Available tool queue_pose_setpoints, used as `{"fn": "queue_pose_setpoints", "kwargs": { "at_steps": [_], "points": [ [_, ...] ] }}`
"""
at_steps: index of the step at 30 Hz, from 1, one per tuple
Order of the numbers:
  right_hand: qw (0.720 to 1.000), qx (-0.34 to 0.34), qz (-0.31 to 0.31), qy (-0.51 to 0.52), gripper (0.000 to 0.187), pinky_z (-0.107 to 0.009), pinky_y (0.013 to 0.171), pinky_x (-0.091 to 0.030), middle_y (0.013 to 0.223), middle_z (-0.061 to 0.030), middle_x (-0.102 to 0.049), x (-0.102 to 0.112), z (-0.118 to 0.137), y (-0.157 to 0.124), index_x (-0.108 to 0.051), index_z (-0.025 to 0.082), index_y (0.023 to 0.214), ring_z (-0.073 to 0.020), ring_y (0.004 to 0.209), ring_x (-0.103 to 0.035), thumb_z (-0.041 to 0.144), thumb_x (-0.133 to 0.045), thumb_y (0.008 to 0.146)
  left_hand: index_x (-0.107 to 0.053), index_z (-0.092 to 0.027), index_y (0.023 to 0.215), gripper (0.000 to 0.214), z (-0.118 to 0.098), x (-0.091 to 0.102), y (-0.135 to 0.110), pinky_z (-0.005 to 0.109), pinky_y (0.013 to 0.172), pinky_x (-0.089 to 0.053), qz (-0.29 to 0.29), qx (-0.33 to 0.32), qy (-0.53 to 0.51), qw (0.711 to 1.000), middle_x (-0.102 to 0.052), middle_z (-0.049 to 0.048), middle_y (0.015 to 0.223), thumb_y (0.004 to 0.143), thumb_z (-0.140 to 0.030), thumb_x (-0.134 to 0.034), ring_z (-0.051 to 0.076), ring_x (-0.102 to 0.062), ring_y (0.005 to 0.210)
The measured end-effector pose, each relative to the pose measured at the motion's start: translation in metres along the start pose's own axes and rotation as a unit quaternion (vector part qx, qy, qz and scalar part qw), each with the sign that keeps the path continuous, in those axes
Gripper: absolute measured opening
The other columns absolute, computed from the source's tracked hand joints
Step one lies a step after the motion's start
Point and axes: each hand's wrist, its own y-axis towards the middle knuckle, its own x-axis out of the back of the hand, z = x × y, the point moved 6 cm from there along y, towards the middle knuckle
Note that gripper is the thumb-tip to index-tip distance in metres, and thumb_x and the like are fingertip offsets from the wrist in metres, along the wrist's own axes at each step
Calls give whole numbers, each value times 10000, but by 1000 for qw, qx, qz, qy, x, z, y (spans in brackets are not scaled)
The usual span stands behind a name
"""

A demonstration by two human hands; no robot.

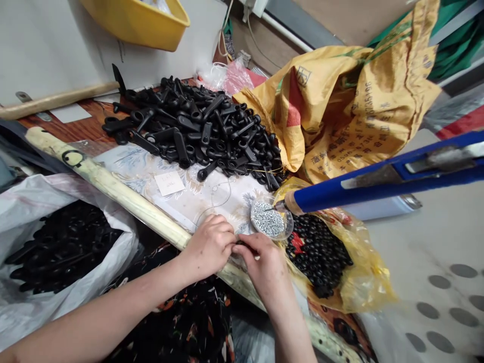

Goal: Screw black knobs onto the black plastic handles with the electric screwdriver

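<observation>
Low at the centre of the frame, my left hand [209, 247] and right hand [260, 264] curl inward, their fingers closed together on a small dark piece [240, 243] that they mostly hide. Just above them sits a shallow clear dish of small silver nails [267, 220], apparently kept there to stay within easy reach. Black plastic parts [192, 126] lie heaped at upper centre against a yellow woven sack [340, 111], which seems to prop them. Its print shows large characters and digits, too skewed for me to read. A white paper slip [170, 182] has faint writing I cannot read either.
</observation>
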Motion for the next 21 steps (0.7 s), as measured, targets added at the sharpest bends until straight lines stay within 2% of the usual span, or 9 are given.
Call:
{"fn": "queue_pose_setpoints", "kwargs": {
  "at_steps": [3,5,7,9,11,14,17,21],
  "points": [
    [996,-1,-83,19,348,-330,657,-552,978,-108,-708,13,10,-7,-685,172,1200,-190,672,-655,358,-607,917,-727,-170,774,124,1,-1,0,387,816,-444,12,9,8,1000,-673,31,762,873,-125,-668,210,-568,855],
    [990,5,-130,48,329,-341,737,-564,1025,-107,-709,23,19,-4,-662,189,1221,-203,788,-674,345,-557,951,-742,-172,899,62,2,-1,1,395,857,-443,22,18,16,999,-689,33,819,862,-142,-701,218,-578,899],
    [983,9,-170,64,320,-362,811,-560,1054,-104,-708,31,26,7,-642,191,1232,-215,892,-675,305,-521,957,-723,-195,1093,253,1,1,2,401,885,-438,28,27,19,999,-699,31,889,842,-174,-747,224,-584,940],
    [979,-10,-201,16,347,-387,850,-541,1090,-125,-698,37,22,25,-633,163,1240,-233,943,-665,258,-493,937,-693,-233,1202,404,0,3,3,406,884,-433,32,33,20,999,-699,26,917,813,-257,-802,226,-589,943],
    [976,-77,-178,-98,340,-386,845,-512,1090,-153,-695,37,7,45,-671,135,1179,-255,954,-657,215,-483,907,-724,-263,1155,378,-1,3,5,408,865,-426,32,35,23,999,-700,19,892,797,-335,-823,226,-591,918],
    [958,-176,-74,-215,214,-339,732,-470,898,-142,-720,28,-26,65,-757,157,915,-250,811,-660,200,-553,865,-780,-262,968,169,-2,0,7,412,856,-416,37,36,36,998,-710,11,849,820,-340,-801,226,-582,903],
    [962,-170,-26,-213,174,-306,659,-424,781,-110,-714,19,-41,72,-752,183,749,-218,706,-638,196,-608,845,-776,-219,807,91,-1,-3,8,412,853,-417,36,45,46,997,-715,12,819,834,-305,-787,224,-566,893],
    [973,-123,-6,-193,206,-281,672,-401,857,-97,-726,16,-42,72,-752,186,759,-190,732,-628,178,-577,867,-741,-186,721,153,-1,-3,8,404,840,-419,31,41,53,997,-715,7,797,835,-280,-782,219,-548,886]
  ]
}}
